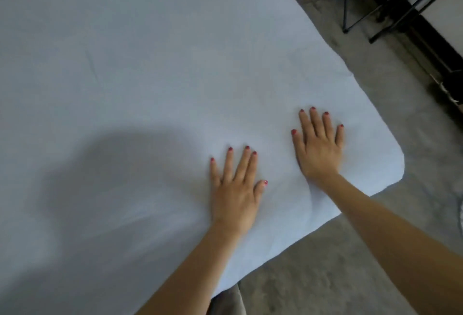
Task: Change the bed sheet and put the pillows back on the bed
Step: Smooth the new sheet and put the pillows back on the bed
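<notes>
The pale blue bed sheet [150, 64] lies spread flat over the bed, reaching its rounded corner; the left hand [236, 189] rests palm down on the sheet a little in from that corner, grip released, fingers straight and spread; the right hand [319, 146] presses flat on the sheet nearer the corner, likewise released; grey floor [338, 277] borders the corner; black stand legs [350, 8] stand beyond it
</notes>
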